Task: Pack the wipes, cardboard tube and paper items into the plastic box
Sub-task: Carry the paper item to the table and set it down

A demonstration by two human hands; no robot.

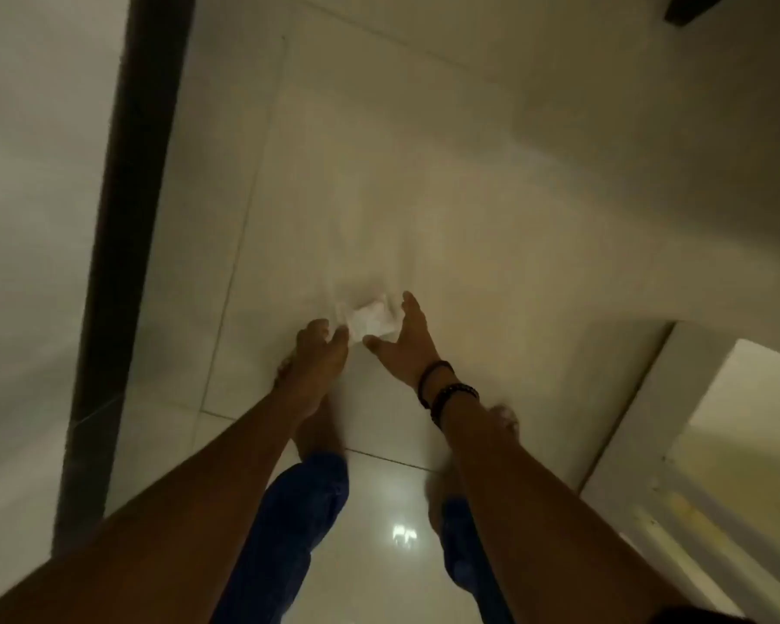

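Note:
A crumpled white piece of paper [372, 322] shows between my two hands, over the pale tiled floor [424, 195]. My left hand [323, 353] is curled with its fingertips against the paper's left edge. My right hand [404, 342], with dark bead bracelets at the wrist, is spread open just right of the paper, thumb pointing toward it. The frame is blurred, so whether the paper rests on the floor or hangs from my left fingers is unclear. No plastic box, wipes or cardboard tube are in view.
A dark vertical door frame [122, 218] runs down the left side. A white ledge or step [694, 421] sits at the right. My bare feet and blue trousers [302, 511] stand below my arms. A dark object [690, 6] is at the top right.

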